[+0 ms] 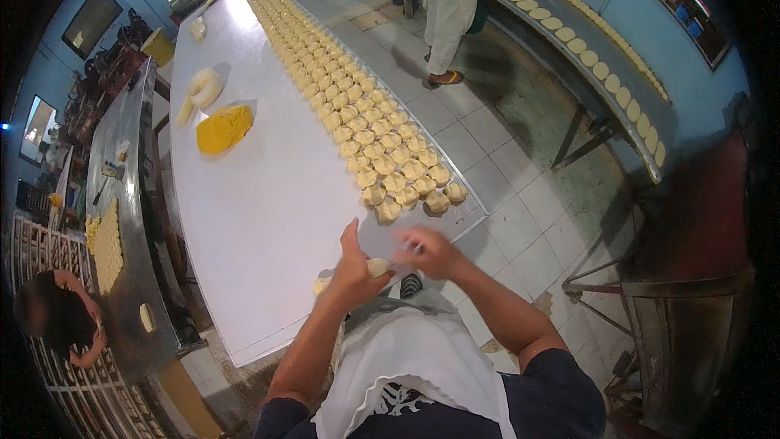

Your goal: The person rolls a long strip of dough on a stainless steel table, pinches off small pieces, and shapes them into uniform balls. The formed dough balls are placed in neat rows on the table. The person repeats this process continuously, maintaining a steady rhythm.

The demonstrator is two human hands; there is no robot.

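Observation:
My left hand (358,274) cups a small piece of pale dough (378,267) at the near end of the white table, thumb raised. Close to it on the right is my right hand (429,251), fingers bent and blurred by motion; whether anything is between them cannot be seen. Another pale dough piece (322,285) lies on the table, partly hidden behind my left wrist. Just beyond my hands begin long rows of pinched dough balls (385,164), running along the table's right side to its far end.
On the white table (262,238) sit a yellow filling mound (224,129) and a pale dough coil (205,88). A person (454,6) stands by the right bench with flat dough ovals (576,46). Another person (61,317) is beside the dark left table (137,244). Metal-framed equipment (682,317) stands right.

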